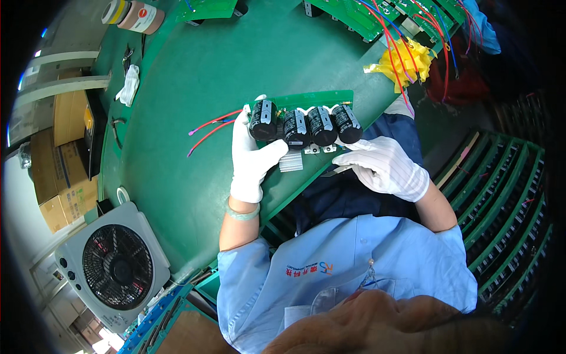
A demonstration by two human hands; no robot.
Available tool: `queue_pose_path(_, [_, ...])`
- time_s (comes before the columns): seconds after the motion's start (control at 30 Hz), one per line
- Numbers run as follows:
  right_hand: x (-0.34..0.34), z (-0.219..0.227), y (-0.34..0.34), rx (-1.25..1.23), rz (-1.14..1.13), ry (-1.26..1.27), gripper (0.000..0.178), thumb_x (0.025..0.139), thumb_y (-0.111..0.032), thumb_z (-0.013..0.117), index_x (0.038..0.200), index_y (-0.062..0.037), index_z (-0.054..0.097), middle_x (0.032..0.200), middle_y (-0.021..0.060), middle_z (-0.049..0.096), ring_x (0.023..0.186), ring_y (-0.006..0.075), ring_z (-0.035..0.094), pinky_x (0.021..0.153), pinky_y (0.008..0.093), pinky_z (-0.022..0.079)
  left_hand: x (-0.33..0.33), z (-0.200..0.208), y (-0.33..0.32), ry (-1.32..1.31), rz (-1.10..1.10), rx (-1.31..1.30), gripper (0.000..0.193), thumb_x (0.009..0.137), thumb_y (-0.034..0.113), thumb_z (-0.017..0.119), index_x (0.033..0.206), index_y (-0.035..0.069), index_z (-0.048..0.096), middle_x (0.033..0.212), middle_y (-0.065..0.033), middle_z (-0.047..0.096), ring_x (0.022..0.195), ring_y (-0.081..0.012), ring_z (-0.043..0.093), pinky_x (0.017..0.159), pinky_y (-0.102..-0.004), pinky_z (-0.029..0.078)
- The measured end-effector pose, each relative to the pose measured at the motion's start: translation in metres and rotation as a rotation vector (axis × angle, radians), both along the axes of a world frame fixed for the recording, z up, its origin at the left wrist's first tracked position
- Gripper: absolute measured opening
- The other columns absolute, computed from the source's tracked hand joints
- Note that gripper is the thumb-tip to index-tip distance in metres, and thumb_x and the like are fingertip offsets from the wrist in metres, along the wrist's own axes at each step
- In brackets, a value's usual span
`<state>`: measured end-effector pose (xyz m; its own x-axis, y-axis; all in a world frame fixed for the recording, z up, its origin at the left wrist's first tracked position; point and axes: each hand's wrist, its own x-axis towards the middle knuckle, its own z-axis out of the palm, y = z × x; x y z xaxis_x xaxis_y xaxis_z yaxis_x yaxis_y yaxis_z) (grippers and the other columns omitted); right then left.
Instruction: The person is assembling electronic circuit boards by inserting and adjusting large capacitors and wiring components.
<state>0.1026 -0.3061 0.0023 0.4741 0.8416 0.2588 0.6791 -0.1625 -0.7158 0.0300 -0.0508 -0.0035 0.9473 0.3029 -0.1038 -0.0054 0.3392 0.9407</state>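
My left hand (254, 164), in a white glove, grips a green circuit board (315, 98) at its left end. The board is tilted up on edge above the bench, with several black cylindrical capacitors (322, 125) toward me. My thumb lies against the capacitor side by a finned silver heat sink (291, 161); the other fingers are mostly hidden behind. Red wires (213, 131) stick out at the left. Just right of the board, my gloved right hand (382, 168) pinches a slim pointed metal tool (337, 171), its tip below the capacitors; most of the tool is hidden.
The green bench (188, 65) carries more circuit boards (354, 17) with wires and a crumpled yellow bundle (407, 62). Jars (138, 16) and a white cloth-like item (128, 86) lie far left. A grey fan (118, 265) stands left; a green slotted rack (501, 194) is at right.
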Motion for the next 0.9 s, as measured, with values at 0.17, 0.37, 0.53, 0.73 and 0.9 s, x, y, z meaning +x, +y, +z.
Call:
queue_pose_path(0.17, [-0.004,-0.002,-0.006,-0.001,0.020,0.072,0.032,0.067,0.003,0.059,0.095,-0.0092,0.065,0.110,0.0150,0.064,0.061,0.0283,0.060,0.051,0.0356,0.047,0.000,-0.003,0.003,0.007,-0.016,-0.015,0.090,0.061,-0.002,0.080,0.137,-0.002,0.033,0.137,-0.0121,0.043,0.119,-0.0218,0.048,0.101,-0.0384,0.043])
queue_pose_path(0.37, [-0.011,-0.003,-0.010,-0.059,0.098,-0.049,0.030,0.067,0.001,0.057,0.096,-0.0052,0.060,0.133,0.0112,0.053,0.063,0.0257,0.062,0.052,0.0338,0.048,-0.002,-0.008,0.006,0.033,0.004,0.009,0.087,0.063,0.002,0.080,0.136,-0.002,0.034,0.138,-0.0130,0.042,0.121,-0.0231,0.047,0.104,-0.0396,0.039])
queue_pose_path(0.53, [0.000,0.004,-0.012,0.020,0.125,0.010,0.033,0.065,0.003,0.056,0.096,-0.0066,0.061,0.130,0.0113,0.055,0.065,0.0249,0.063,0.053,0.0331,0.049,-0.001,-0.012,0.008,0.070,0.003,0.038,0.085,0.064,0.006,0.080,0.136,-0.003,0.035,0.136,-0.0130,0.044,0.120,-0.0233,0.047,0.105,-0.0392,0.036])
queue_pose_path(0.73, [0.008,-0.002,-0.019,-0.066,-0.307,-0.138,0.024,0.083,-0.027,0.067,0.098,-0.0081,0.067,0.068,0.0054,0.059,0.059,0.0210,0.060,0.051,0.0323,0.045,0.001,-0.010,0.007,0.040,0.005,0.107,0.086,0.066,0.010,0.079,0.137,-0.005,0.034,0.131,-0.0125,0.047,0.119,-0.0232,0.049,0.105,-0.0380,0.035])
queue_pose_path(0.9, [0.014,-0.013,-0.016,0.003,-0.436,-0.154,0.019,0.085,-0.027,0.063,0.095,-0.0101,0.067,0.070,0.0053,0.060,0.062,0.0218,0.061,0.054,0.0319,0.047,0.002,-0.006,0.002,0.022,0.014,0.076,0.085,0.069,0.010,0.079,0.139,-0.005,0.032,0.133,-0.0134,0.046,0.118,-0.0251,0.050,0.105,-0.0388,0.036])
